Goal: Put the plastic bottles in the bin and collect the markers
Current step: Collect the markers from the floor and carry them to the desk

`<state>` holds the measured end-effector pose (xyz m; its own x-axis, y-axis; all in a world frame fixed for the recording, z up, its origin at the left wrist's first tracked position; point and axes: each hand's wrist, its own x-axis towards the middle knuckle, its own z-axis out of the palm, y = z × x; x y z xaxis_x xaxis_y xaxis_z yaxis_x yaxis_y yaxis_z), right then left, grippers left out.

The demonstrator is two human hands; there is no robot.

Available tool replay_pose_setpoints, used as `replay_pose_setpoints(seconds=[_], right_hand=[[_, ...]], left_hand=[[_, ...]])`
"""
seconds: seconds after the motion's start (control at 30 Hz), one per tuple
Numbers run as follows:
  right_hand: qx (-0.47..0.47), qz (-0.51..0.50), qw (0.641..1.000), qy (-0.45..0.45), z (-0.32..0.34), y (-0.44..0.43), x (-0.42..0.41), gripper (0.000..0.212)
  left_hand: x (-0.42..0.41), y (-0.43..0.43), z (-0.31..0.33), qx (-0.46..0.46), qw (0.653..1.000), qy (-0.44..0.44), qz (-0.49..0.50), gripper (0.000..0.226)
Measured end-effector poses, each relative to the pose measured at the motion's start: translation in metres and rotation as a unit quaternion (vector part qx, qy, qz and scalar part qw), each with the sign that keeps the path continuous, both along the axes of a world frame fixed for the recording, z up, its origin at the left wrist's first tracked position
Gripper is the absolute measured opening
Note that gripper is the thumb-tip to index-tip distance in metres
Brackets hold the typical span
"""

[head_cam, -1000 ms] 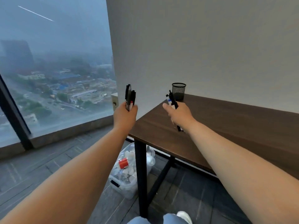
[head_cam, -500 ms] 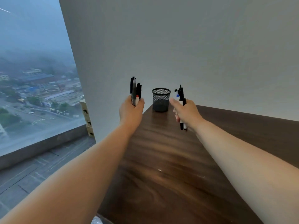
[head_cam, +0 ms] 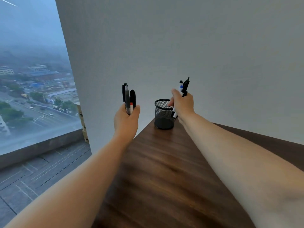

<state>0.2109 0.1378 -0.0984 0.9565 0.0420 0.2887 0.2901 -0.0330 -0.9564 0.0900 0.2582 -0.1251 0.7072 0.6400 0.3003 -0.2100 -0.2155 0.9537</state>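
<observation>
Holding two bundles of markers upright, one per fist, over the near corner of the wooden table [head_cam: 164, 170]. Right hand [head_cam: 183, 105] clamped round its markers [head_cam: 184, 87] — white barrels and black caps, long axis close to vertical, tilted slightly toward 1 o'clock, lower tips poking out under the palm. Those tips sit at the rim of the black mesh cup [head_cam: 163, 114], which lies at about 8 o'clock from the right fist, just beside it; whether the tips are already inside the mouth cannot be told.

Left hand [head_cam: 126, 120] closed on its own bundle [head_cam: 129, 97] — dark pens plus one with a red band, standing near vertical. The cup lies at 3 o'clock from this fist, near but clearly apart, past the table edge.

Judgement: right hand is the nearer and goes first — a short drop along the markers' own axis into the cup. Left bundle then needs a sideways carry toward 3 o'clock before lowering.

No bottles or bin in view.
</observation>
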Motion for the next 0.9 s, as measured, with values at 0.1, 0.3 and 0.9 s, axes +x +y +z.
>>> replay_pose_setpoints(seconds=[0.1,0.3,0.9], right_hand=[[0.032,-0.016,0.999,-0.003,0.017,0.011,0.025,0.026],[0.028,0.001,1.0,0.005,0.018,0.021,0.056,0.022],[-0.078,0.097,0.981,0.149,-0.046,-0.023,0.051,0.065]], left_hand=[[0.014,0.004,0.002,-0.008,1.0,0.008,0.009,0.024],[0.04,0.006,0.008,-0.006,1.0,0.002,0.005,0.024],[0.11,-0.028,0.039,-0.102,0.993,-0.053,-0.03,0.014]])
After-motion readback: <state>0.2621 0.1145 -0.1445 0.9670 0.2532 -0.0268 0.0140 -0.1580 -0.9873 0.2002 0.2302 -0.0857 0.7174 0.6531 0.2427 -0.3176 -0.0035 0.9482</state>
